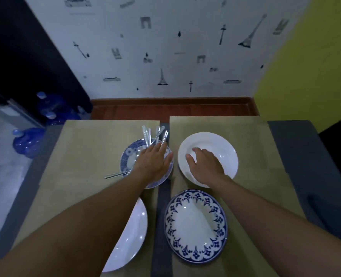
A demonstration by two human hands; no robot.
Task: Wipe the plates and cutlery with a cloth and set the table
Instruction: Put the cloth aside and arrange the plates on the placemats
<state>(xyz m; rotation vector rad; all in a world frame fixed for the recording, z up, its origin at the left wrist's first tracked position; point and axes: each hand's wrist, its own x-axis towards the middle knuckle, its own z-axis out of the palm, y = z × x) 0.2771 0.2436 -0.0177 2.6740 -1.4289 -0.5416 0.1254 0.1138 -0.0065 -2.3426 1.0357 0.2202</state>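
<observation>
My left hand (152, 161) lies flat, fingers straight, on a blue-patterned plate (126, 158) at the middle of the table. Several pieces of metal cutlery (154, 134) lie across that plate, their handles sticking out past its far rim, and one more piece (115, 174) pokes out at its left. My right hand (204, 164) rests with spread fingers on a plain white plate (225, 150) to the right. Nearer me sit a white plate with a blue floral rim (195, 224) and another white plate (133, 232), partly hidden by my left forearm. No cloth is in view.
Two tan placemats (89, 148) (251, 136) cover the grey table (297, 148), a grey strip showing between them. Blue water bottles (27, 140) stand on the floor at the left. A patterned wall and a brown skirting board lie beyond the far edge.
</observation>
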